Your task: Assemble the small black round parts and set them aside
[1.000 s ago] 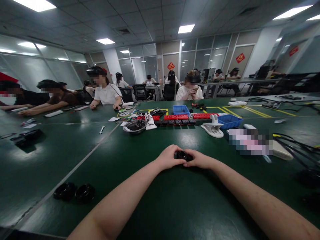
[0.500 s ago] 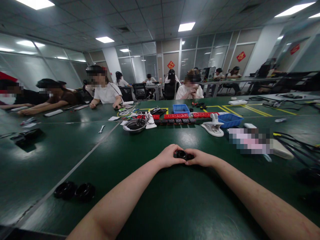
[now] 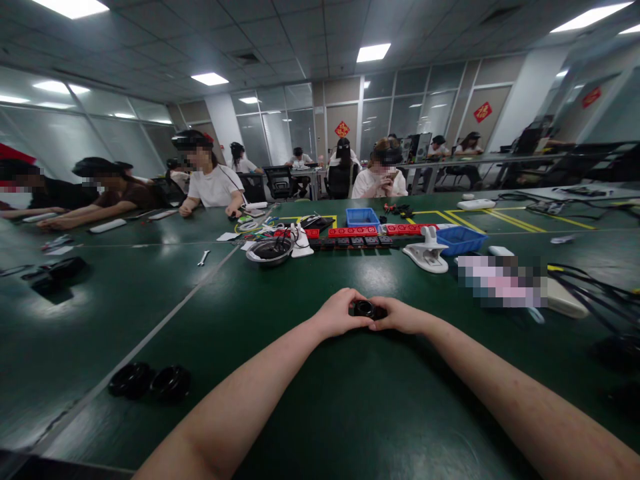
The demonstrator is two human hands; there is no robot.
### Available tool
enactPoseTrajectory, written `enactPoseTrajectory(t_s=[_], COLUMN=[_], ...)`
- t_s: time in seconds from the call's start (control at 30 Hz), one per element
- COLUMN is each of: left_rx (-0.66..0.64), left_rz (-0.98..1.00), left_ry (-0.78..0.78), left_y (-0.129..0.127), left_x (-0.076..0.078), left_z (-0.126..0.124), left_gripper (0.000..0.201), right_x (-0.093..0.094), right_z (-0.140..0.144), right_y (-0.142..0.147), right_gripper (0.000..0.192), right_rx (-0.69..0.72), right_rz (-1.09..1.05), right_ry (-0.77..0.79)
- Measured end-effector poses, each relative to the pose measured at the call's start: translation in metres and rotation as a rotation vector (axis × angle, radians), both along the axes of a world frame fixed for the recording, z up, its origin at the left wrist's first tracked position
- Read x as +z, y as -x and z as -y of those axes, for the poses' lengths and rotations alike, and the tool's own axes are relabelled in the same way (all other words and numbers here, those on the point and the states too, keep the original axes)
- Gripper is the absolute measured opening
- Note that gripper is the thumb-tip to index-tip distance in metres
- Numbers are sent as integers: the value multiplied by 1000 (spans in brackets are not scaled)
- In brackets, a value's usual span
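Head view: just below the middle of the frame the left hand point(image 3: 339, 313) and the right hand point(image 3: 403, 315) meet over the dark green surface point(image 3: 310, 407), and between them sits a small black round part point(image 3: 365, 309). The fingers of both hands are curled in narrow around it, pinching it from either side; it is held low over the surface, and I cannot tell whether it touches. Both forearms run in from the bottom edge.

At lower left two black rings point(image 3: 150, 382) lie side by side, touching, well apart from the hands. Above the hands, mid-frame, stand a metal bowl point(image 3: 271, 251), a row of red blocks point(image 3: 353, 232), a white clamp point(image 3: 427, 252) and a blue tray point(image 3: 459, 240). At upper left and centre, other people sit along the far edge.
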State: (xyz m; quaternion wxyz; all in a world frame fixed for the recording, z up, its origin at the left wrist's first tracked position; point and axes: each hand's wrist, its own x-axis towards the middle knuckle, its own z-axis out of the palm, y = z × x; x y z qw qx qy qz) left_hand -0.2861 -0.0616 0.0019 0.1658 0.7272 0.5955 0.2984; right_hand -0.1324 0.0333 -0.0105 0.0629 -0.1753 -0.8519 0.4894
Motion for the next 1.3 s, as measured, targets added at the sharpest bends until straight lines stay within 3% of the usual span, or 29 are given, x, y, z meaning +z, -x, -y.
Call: enactPoseTrajectory(t_s=[0.07, 0.23, 0.4, 0.5, 0.63, 0.73, 1.3], left_rx=[87, 349, 397, 333, 80, -58, -75], left_rz=[-11, -76, -95, -63, -4, 23, 30], left_ry=[-20, -123, -153, -139, -71, 2, 2], left_y=[-5, -20, -24, -18, -3, 4, 5], left_x=[-2, -10, -12, -10, -4, -1, -1], left_z=[2, 4, 3, 2, 0, -3, -3], left_gripper=[39, 35, 34, 34, 36, 37, 38], right_x=[-5, -17, -21, -17, -9, -4, 0], right_z=[2, 12, 23, 19, 5, -2, -4], right_y=[3, 13, 21, 18, 7, 0, -2], right_gripper=[34, 28, 20, 31, 46, 47, 36], right_rx=[-103, -407, -537, -419, -98, 37, 44], right_rz=[4, 48, 68, 2, -86, -47, 4], right_ry=[-71, -423, -617, -538, -217, -23, -14])
